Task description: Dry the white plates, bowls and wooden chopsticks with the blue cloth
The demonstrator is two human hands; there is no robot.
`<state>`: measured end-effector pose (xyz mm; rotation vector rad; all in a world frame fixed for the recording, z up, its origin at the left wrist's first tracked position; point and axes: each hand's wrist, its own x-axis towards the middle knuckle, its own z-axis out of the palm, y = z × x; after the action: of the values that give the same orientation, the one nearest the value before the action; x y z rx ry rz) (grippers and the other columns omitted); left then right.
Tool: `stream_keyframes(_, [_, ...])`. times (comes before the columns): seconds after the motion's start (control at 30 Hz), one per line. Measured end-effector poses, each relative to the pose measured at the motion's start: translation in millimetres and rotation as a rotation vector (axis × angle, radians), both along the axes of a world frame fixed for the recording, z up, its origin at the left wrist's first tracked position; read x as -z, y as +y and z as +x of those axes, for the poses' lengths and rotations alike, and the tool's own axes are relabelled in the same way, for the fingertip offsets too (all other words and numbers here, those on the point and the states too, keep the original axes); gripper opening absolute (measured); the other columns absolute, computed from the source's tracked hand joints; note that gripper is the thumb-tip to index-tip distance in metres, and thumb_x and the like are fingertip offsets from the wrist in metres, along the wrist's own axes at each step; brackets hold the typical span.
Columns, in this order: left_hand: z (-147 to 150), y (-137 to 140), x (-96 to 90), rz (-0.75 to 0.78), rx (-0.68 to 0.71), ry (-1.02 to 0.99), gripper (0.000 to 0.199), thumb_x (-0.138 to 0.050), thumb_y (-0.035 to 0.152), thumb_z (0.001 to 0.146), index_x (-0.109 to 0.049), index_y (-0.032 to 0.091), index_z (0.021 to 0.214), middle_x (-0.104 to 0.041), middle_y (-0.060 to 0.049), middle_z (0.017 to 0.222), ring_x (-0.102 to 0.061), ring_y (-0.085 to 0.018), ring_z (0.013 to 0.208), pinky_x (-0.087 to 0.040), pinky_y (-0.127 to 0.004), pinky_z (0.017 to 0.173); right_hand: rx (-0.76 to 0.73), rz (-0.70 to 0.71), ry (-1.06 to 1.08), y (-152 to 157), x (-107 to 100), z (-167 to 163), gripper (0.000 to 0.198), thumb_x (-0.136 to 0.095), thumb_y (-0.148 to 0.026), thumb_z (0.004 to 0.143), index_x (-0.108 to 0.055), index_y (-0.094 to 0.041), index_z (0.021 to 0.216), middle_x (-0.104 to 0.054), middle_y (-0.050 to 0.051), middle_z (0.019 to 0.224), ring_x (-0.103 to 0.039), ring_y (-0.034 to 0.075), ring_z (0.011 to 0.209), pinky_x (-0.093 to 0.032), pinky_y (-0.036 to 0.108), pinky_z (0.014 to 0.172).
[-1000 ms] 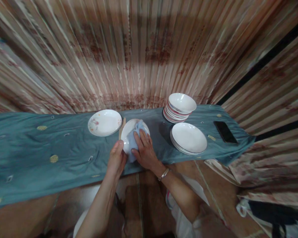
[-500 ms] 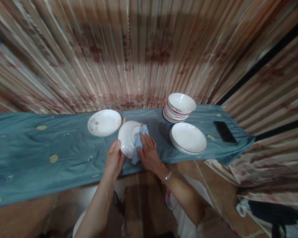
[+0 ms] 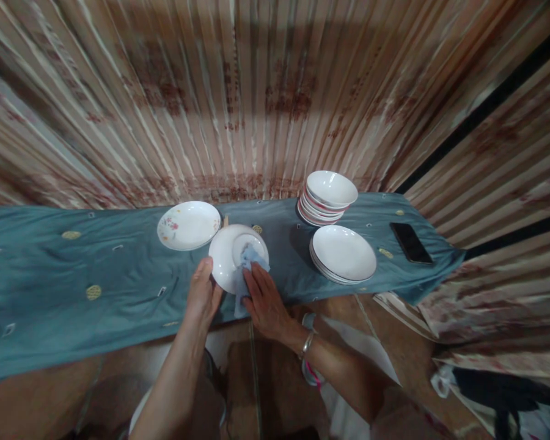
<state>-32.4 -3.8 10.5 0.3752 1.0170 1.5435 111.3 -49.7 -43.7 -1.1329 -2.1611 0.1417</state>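
A white plate point(image 3: 222, 260) is held tilted above the front of the table, its underside with the foot ring facing me. My left hand point(image 3: 203, 292) grips its left rim, thumb on top. A light blue cloth point(image 3: 252, 256) lies bunched against the plate's underside, one end hanging below the rim. My right hand point(image 3: 266, 300) presses the cloth onto the plate with its fingers. A flowered oval plate point(image 3: 190, 225) rests behind and to the left. Chopstick-like sticks point(image 3: 225, 220) show partly behind the held plate.
To the right stand a stack of bowls point(image 3: 330, 190) and, nearer me, a stack of plates point(image 3: 343, 253). A dark phone point(image 3: 411, 242) lies at the table's right end. The teal tablecloth point(image 3: 128, 269) covers the narrow table. Pleated curtains point(image 3: 266, 110) hang behind it.
My right hand has slid the cloth left and down across the plate's underside. The plate has shifted slightly left in my left hand, and the whole view has moved a little.
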Motion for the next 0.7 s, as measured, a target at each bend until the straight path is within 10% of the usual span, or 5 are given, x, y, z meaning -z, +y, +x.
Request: stream_keyframes(0.7, [21, -20, -8.0, 0.107, 0.239, 0.066, 0.034, -0.08, 0.041, 0.06, -0.066, 0.018, 0.081, -0.064, 0.001, 0.07, -0.058, -0.013, 0.066, -0.046, -0.022, 0.063, 0.087, 0.06, -0.025, 41, -53, -3, 0.052, -0.036, -0.032, 0.092, -0.037, -0.017, 0.142, -0.029, 0.01, 0.152, -0.014, 0.026, 0.144, -0.017, 0.05, 0.115])
